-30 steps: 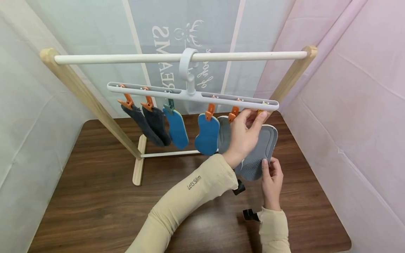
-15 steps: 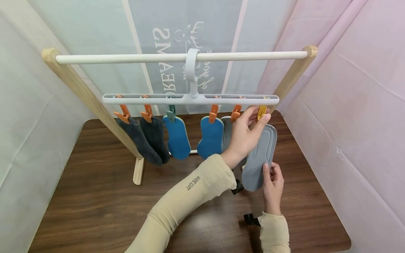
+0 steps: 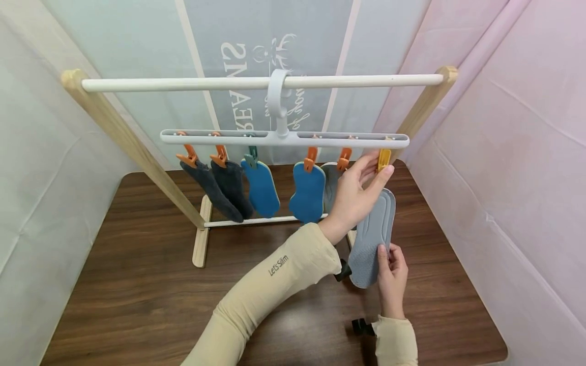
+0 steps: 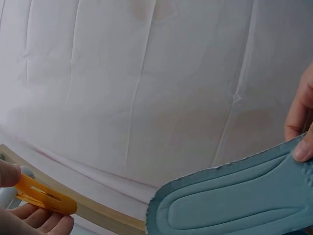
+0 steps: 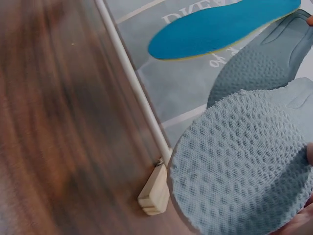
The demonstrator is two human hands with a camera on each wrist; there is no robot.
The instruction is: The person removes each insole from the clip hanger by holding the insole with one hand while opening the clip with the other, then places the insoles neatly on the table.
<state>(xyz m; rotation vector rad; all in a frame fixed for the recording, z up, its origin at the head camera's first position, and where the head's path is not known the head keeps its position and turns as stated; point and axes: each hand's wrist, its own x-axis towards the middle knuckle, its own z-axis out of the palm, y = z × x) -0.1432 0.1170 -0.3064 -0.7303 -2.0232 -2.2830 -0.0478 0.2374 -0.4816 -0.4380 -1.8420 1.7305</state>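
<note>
Head view: your left hand pinches the yellow clip beneath the hanger, fingers curled, nothing else in it. Below, your right hand holds a grey insole by its long edge, thumb on the near face. The insole sits left of that hand, upper end below the left hand, apart from the clip. Left sleeve reads "Let's Slim"; backdrop lettering, upside down, looks like "DREAMS", partly covered.

Left wrist view: clip between your thumb and fingertips; can't tell whether its mouth is spread. Insole keeps its shape: probably light, bendy, hard to damage. Mid-edge hold looks sound; the free end may flop.

Right wrist view: dimpled fabric face, likely grippy rather than slick. Beyond your hand, a second grey insole and a blue insole. No brand legible on any.
</note>
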